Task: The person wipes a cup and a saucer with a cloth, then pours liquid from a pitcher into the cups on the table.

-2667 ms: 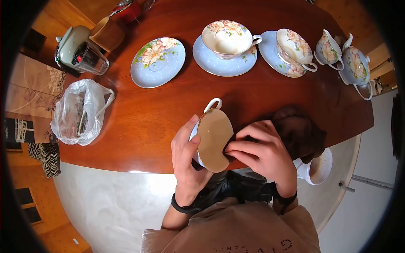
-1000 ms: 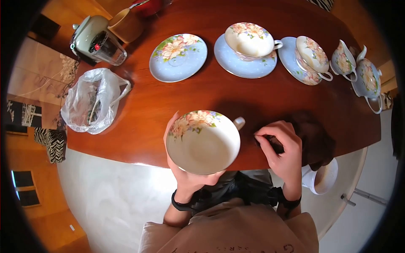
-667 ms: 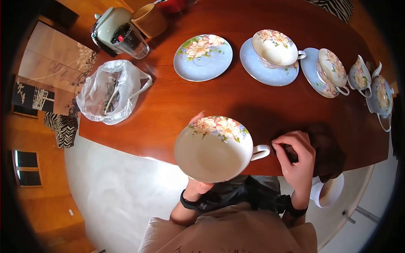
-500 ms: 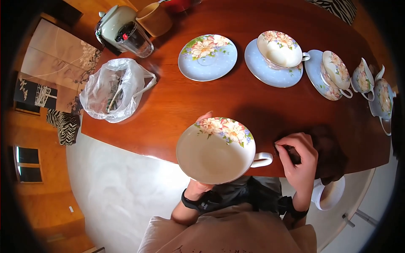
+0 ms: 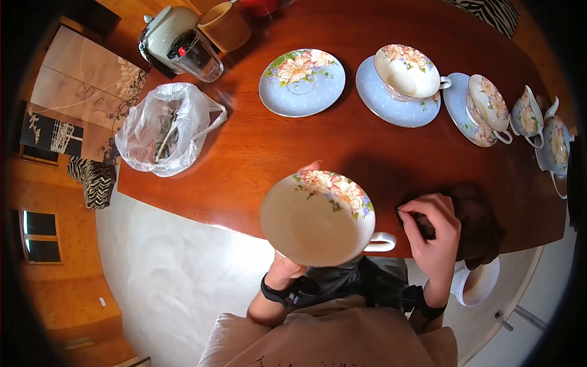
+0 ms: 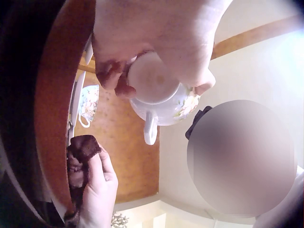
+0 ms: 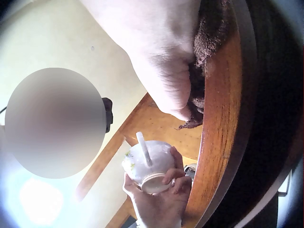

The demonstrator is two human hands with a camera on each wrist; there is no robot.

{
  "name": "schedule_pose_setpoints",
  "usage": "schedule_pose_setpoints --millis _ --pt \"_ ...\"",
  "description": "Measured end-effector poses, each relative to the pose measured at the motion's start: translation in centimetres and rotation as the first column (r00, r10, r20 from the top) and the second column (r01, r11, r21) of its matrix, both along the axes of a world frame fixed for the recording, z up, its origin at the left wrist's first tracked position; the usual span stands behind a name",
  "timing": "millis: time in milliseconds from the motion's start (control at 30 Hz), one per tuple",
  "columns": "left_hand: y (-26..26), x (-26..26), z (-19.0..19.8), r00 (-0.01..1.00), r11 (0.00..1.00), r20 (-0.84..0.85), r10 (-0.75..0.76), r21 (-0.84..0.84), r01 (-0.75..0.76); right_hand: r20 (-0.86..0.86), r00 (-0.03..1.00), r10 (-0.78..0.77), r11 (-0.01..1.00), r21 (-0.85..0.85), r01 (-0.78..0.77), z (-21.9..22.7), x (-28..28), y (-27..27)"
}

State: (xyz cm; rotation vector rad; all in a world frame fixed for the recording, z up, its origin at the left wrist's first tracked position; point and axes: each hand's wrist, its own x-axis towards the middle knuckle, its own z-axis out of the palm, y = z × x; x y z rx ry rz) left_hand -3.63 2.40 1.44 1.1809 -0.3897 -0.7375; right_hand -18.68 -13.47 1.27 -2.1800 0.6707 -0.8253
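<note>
In the head view a white teacup [image 5: 318, 223] with flowers inside its rim is held off the table, tilted toward me, handle pointing right. My left hand [image 5: 286, 269] grips it from below and behind; most of the fingers are hidden by the cup. The left wrist view shows fingers and thumb around the cup's foot [image 6: 154, 78]. Over at the right table edge, my right hand [image 5: 437, 235] pinches a dark brown cloth [image 5: 480, 223] between thumb and fingers. That cloth [image 7: 211, 33] looks fuzzy in the right wrist view and lies bunched on the tabletop.
Beyond the hands are a blue saucer [image 5: 301, 92], two cups on saucers [image 5: 373, 101], a creamer [image 5: 526, 116] and a teapot [image 5: 555, 147]. A plastic bag [image 5: 168, 131], glass [image 5: 205, 61] and wooden cup [image 5: 226, 27] stand left. A white bucket [image 5: 480, 282] is below the edge.
My right hand has drawn the cloth away from the cup's rim. My left hand has turned the cup so its flowered inside shows and its handle points right. Lately almost still.
</note>
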Motion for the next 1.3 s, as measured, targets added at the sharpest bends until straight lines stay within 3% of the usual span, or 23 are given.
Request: schedule_pose_setpoints --millis 100,200,333,433,533,567,733,833,933,1067,1200,1300 --pt "-0.1 0.6 -0.4 0.997 0.998 0.056 -0.047 -0.029 0.049 0.0 1.0 0.008 1.0 -0.024 -0.008 0.0 0.0 -0.1" --pt "0.2 1.1 -1.7 0.988 0.977 0.109 -0.111 -0.172 0.129 -0.002 1.0 0.011 0.999 -0.039 -0.011 0.0 0.0 -0.2" --pt "0.6 0.4 -1.8 0.994 0.974 -0.014 -0.111 -0.201 0.106 -0.005 1.0 -0.003 1.0 -0.002 0.003 0.2 0.0 0.0" --pt "0.4 1.7 -3.9 0.953 0.935 0.202 -0.226 -0.229 0.271 0.046 0.998 0.034 0.999 0.005 -0.034 -0.1 -0.6 -0.4" --pt "1.2 0.5 -2.2 0.954 0.953 0.004 -0.301 -0.033 0.301 0.2 0.98 0.013 0.994 0.108 -0.036 -0.2 -0.7 -0.5" --pt "1.1 0.4 -1.9 0.947 0.947 -0.033 -0.321 0.003 0.321 0.201 0.979 0.019 0.997 0.074 -0.034 -0.1 -0.6 -0.6" --pt "0.4 1.0 -1.1 0.924 0.924 0.023 -0.382 0.011 0.382 0.262 0.942 0.21 0.978 -0.064 -0.2 1.3 1.0 -0.3" --pt "0.0 1.4 -0.9 0.897 0.903 0.109 -0.429 0.018 0.43 0.173 0.935 0.311 0.944 -0.169 -0.283 2.5 2.8 -0.1" --pt "0.0 1.3 -1.1 0.885 0.89 0.101 -0.454 0.005 0.456 0.093 0.946 0.312 0.927 -0.247 -0.282 2.2 3.8 -0.3" --pt "0.0 1.5 -1.3 0.883 0.889 0.108 -0.457 0.013 0.458 0.125 0.948 0.294 0.934 -0.25 -0.256 2.1 4.0 -0.5" --pt "0.2 1.8 -1.3 0.863 0.866 0.087 -0.497 -0.013 0.5 0.196 0.979 0.052 0.962 -0.274 0.004 1.8 4.2 -0.9" --pt "0.0 1.8 -1.3 0.868 0.871 0.102 -0.485 -0.032 0.49 0.214 0.976 0.049 0.991 -0.133 -0.02 1.8 3.4 -0.6"
